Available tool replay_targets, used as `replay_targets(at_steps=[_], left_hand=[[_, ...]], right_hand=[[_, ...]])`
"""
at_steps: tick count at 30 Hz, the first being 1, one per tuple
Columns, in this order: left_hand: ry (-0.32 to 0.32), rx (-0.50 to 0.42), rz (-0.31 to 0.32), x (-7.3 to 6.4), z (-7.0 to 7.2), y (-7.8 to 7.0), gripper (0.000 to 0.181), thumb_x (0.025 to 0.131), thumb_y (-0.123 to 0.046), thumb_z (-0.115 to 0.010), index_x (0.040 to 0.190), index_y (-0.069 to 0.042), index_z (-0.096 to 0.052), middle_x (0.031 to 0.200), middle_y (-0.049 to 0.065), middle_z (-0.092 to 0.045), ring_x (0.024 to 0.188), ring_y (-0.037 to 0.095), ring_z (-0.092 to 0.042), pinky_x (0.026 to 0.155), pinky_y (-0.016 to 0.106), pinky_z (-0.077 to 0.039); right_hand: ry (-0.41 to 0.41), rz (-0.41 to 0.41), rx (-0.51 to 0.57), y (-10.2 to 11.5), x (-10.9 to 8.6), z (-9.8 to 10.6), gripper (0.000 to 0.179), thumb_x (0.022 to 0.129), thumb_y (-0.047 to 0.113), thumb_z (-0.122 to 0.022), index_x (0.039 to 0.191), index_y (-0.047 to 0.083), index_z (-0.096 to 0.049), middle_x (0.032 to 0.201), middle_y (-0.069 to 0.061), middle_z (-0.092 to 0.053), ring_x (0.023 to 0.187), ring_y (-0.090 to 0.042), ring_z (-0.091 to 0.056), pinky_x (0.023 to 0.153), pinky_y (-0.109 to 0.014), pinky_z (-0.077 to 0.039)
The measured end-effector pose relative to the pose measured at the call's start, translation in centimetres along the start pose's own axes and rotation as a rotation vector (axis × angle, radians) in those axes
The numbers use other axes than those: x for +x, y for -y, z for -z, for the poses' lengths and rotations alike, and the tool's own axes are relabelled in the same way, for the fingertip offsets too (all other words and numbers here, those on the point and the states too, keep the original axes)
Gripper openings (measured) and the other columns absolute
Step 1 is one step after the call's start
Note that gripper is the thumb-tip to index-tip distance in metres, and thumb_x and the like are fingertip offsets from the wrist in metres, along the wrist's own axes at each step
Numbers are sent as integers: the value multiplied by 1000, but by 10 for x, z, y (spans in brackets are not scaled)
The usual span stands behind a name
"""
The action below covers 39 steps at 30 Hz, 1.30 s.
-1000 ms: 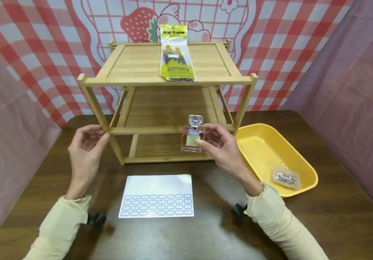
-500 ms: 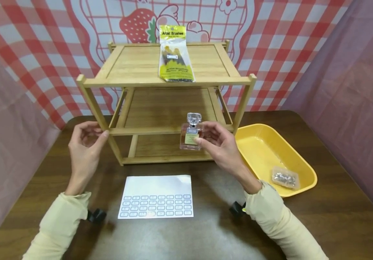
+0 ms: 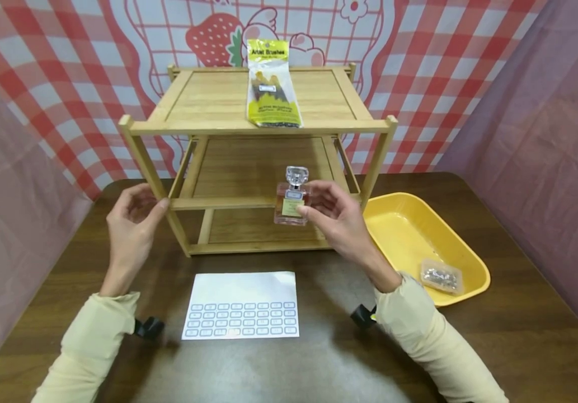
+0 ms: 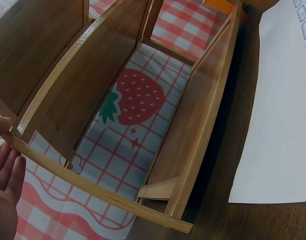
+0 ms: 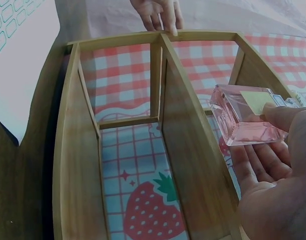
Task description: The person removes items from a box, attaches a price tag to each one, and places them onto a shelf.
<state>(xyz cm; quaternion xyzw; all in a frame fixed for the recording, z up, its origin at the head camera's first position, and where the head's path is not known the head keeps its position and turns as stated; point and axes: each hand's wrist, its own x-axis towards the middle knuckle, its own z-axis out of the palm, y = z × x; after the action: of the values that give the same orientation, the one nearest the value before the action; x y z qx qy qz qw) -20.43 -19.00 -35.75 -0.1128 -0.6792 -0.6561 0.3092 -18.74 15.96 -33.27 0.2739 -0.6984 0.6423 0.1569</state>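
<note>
My right hand (image 3: 341, 224) pinches a small square perfume bottle (image 3: 283, 210) between thumb and fingers. The bottle has pink-amber liquid, a faceted clear stopper, a yellow label and a small blue-edged sticker. It is upright in front of the middle tier of a three-tier wooden shelf rack (image 3: 258, 202). In the right wrist view, the glass base of the bottle (image 5: 238, 112) points toward the rack's lower tiers. My left hand (image 3: 130, 229) grips the rack's left front post beside the middle tier. In the left wrist view, the left thumb and fingers (image 4: 15, 172) lie on either side of that post.
On the top tier lies a packet of artist brushes (image 3: 273, 103) with a small sticker. A sheet of blue-bordered stickers (image 3: 243, 288) lies on the table before the rack. To the right stands a yellow tray (image 3: 394, 224) holding a clear box of small silvery pieces (image 3: 441, 276).
My right hand has raised the perfume bottle slightly and shifted it a little left, toward the middle tier. The left hand stays at the rack's post.
</note>
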Motion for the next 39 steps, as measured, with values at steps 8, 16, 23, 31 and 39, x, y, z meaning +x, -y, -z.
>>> replay_targets(at_steps=[8, 16, 23, 31, 39], left_hand=[[85, -95, -15, 2, 1, 1, 32, 93, 14, -66, 124, 5, -68, 110, 8, -75, 98, 17, -68, 91, 22, -55], [113, -95, -33, 3, 3, 3, 31, 94, 15, -64, 125, 8, -66, 109, 11, -74, 97, 16, -69, 88, 21, -55], [139, -89, -47, 4, 5, 5, 32, 95, 14, -64, 127, 16, -61, 109, 8, -74, 98, 16, -69, 88, 22, -56], [152, -80, -71, 3, 6, 8, 32, 95, 15, -63, 127, 15, -60, 110, 7, -74, 99, 16, -69, 89, 22, -55], [159, -93, -87, 3, 5, 9, 31, 95, 15, -62, 127, 16, -60, 111, 9, -73, 100, 17, -69, 90, 23, -55]], right_hand=[[-2, -3, -2, 1, 6, -2, 37, 88, -19, -67, 123, -16, -55, 112, -21, -66, 99, -18, -65, 84, -26, -58], [-5, -23, -34, 1, 13, -3, 38, 89, -16, -69, 124, -15, -55, 113, -23, -66, 100, -18, -65, 86, -27, -58], [6, -29, -38, 1, 18, -4, 38, 90, -14, -69, 125, -15, -55, 115, -23, -65, 102, -20, -64, 88, -29, -58], [34, -28, -37, 0, 25, -6, 37, 92, -11, -69, 126, -13, -55, 117, -23, -65, 105, -22, -64, 89, -32, -58], [54, -24, -60, -2, 31, -8, 35, 94, -6, -71, 126, -10, -57, 118, -19, -66, 106, -23, -64, 89, -33, -58]])
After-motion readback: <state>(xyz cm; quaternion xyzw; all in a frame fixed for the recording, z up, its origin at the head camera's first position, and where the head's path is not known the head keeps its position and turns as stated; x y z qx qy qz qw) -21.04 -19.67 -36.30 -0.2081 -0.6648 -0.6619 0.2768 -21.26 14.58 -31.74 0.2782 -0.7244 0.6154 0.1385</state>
